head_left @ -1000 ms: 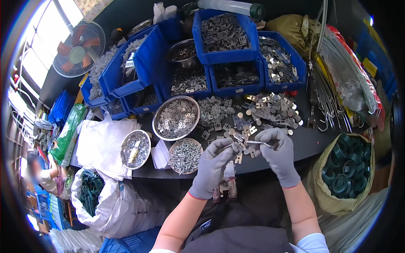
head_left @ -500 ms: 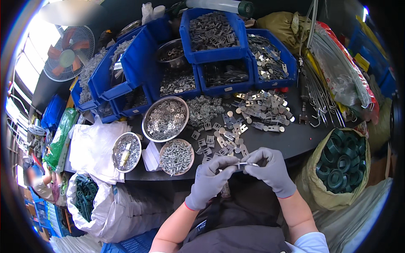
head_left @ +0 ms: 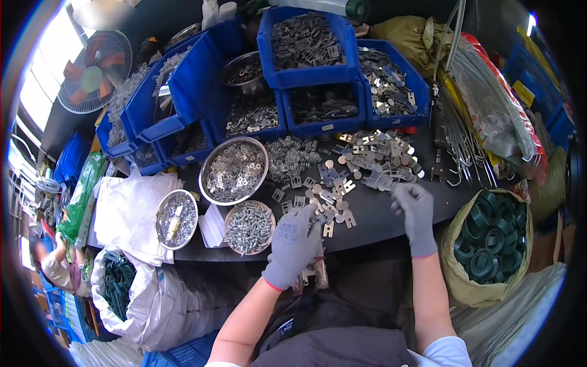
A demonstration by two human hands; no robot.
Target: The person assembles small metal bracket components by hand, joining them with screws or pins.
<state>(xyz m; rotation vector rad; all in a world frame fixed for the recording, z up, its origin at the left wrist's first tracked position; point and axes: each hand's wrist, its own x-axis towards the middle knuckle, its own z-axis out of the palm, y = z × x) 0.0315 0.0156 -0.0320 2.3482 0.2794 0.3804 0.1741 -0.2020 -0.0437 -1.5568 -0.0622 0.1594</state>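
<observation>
My left hand [head_left: 291, 246], in a grey glove, is at the table's front edge with its fingers bent together. Its fingertips are by the small square metal clips [head_left: 299, 201]; anything in them is hidden. Farther right, my gloved right hand [head_left: 417, 214] hovers with thumb and fingers a little apart. Just beyond its fingertips a flat metal piece [head_left: 379, 181] shows blurred beside a heap of flat metal tabs with round ends [head_left: 382, 153]. More such tabs [head_left: 333, 197] lie between my hands.
Left of my hands stand a bowl of screws [head_left: 249, 227], a bowl of washers [head_left: 234, 171] and a smaller metal bowl [head_left: 177, 219]. Blue bins [head_left: 309, 79] of metal parts line the back. A sack of green rings [head_left: 492, 244] stands right, near hooked metal rods [head_left: 468, 153].
My hands have separated from the small metal piece they held together. The left has moved left toward the clips; the right has gone forward and right to the heap of tabs.
</observation>
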